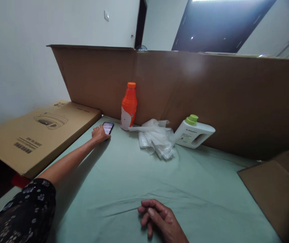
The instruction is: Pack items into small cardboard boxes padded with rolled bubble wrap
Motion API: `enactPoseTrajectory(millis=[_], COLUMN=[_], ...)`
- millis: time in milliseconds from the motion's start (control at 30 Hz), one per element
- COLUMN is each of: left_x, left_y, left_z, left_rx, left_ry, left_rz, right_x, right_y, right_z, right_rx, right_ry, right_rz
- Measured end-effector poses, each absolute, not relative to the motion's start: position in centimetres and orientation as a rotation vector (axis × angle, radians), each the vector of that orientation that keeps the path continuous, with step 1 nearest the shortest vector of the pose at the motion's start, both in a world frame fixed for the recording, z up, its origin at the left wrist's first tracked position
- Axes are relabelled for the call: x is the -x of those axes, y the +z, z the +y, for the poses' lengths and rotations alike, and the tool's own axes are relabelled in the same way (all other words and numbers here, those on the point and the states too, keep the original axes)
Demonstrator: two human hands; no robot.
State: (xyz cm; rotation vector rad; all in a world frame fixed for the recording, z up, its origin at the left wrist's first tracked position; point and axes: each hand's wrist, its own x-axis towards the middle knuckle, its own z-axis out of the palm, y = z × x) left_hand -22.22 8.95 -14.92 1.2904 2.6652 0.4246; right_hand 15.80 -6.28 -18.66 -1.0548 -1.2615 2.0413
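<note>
Reaching far across the pale green cloth (124, 175), the left hand (99, 133) rests its fingers on the near edge of a phone (108, 127), a slim dark slab with its screen lit, lying flat just left of the orange bottle (128, 106); whether the hand grips it cannot be told. Right of the bottle sits a heap of clear plastic bags (157, 138), then a white jug with a green cap (193, 132), tilted against the cardboard wall (235, 98). Well nearer than the bottle, the right hand (159, 219) lies loosely curled on the cloth, holding nothing.
</note>
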Motion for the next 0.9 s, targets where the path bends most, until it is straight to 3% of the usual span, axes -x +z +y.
enactPoseTrajectory(millis=[467, 900], left_x=[16.7, 12.4], left_y=[-15.8, -15.9], left_z=[3.8, 6.3], left_rx=[-1.685, -1.592], left_ry=[0.254, 0.322], left_rz=[2.447, 2.518], right_x=[-15.8, -15.7], right_y=[-19.0, -18.5], right_z=[-6.2, -6.5], right_rx=[1.041, 0.995], right_ry=[2.043, 2.045], right_rz=[-1.279, -1.247])
